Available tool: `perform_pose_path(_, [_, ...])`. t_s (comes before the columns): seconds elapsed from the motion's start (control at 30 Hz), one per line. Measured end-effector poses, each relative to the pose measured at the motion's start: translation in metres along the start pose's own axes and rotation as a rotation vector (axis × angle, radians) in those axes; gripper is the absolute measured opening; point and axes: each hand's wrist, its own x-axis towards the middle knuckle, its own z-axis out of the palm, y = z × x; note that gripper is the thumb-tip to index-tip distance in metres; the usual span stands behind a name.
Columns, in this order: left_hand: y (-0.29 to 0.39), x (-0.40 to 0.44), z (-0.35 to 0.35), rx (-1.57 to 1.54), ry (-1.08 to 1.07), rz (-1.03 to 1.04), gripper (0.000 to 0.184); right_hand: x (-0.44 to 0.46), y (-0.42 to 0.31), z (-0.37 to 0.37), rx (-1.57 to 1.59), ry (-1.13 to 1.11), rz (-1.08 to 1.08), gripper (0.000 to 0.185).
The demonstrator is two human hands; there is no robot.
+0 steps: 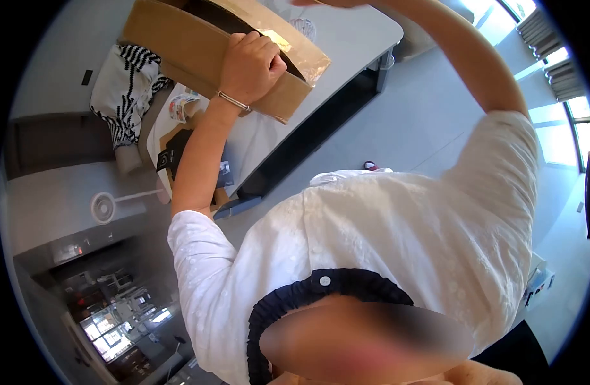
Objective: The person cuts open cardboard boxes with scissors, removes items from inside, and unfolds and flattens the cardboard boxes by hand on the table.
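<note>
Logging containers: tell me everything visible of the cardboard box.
The cardboard box is long, brown and open, its interior dark, contents not discernible. Glossy, tape-like patches shine on the far side. It lies diagonally in view over the white table, partly cut off by the frame; whether it rests flat is unclear. The left grip closes over the near wall's upper edge.

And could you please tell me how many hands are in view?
2: the left hand grips the rim of the cardboard box; the right hand is at the picture's top edge, largely cut off.
</note>
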Motion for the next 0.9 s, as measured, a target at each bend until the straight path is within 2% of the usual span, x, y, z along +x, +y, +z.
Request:
perform_pose_path(0.07, [-0.003, -0.004, -0.001, -0.034, -0.024, 0.001, 0.007, -0.034, -0.018, -0.022, -0.13, -0.16, -0.053, 0.039])
perform_pose_path(0.13, [-0.007, -0.008, -0.003, -0.041, -0.028, -0.008, 0.007, -0.054, -0.029, -0.017, -0.135, -0.165, -0.227, 0.033])
perform_pose_path(0.17, [-0.01, -0.008, -0.004, -0.051, -0.035, 0.006, 0.006, -0.053, -0.036, -0.013, -0.14, -0.162, -0.232, 0.033])
perform_pose_path(0.23, [-0.018, -0.009, -0.003, -0.034, -0.036, 0.003, 0.008, -0.048, -0.05, -0.004, -0.25, -0.235, -0.431, 0.027])
perform_pose_path(0.33, [-0.019, -0.009, -0.004, -0.03, -0.025, 0.002, 0.012, -0.038, -0.068, 0.025, -0.407, -0.251, -0.431, 0.029])
perform_pose_path(0.4, [-0.02, -0.009, -0.006, -0.037, -0.009, 0.002, 0.012, -0.028, -0.075, 0.031, -0.388, -0.228, -0.476, 0.027])
perform_pose_path(0.47, [-0.022, -0.01, -0.005, -0.035, -0.06, -0.034, 0.013, -0.019, -0.08, 0.033, -0.527, -0.341, -0.499, 0.019])
perform_pose_path(0.67, [-0.034, -0.011, -0.009, -0.019, -0.047, -0.071, 0.009, 0.002, -0.091, 0.038, -0.666, -0.37, -0.527, 0.006])
perform_pose_path(0.9, [-0.043, -0.01, -0.011, 0.008, -0.04, -0.122, 0.008, 0.023, -0.1, 0.045, -0.749, -0.498, -0.541, 0.009])
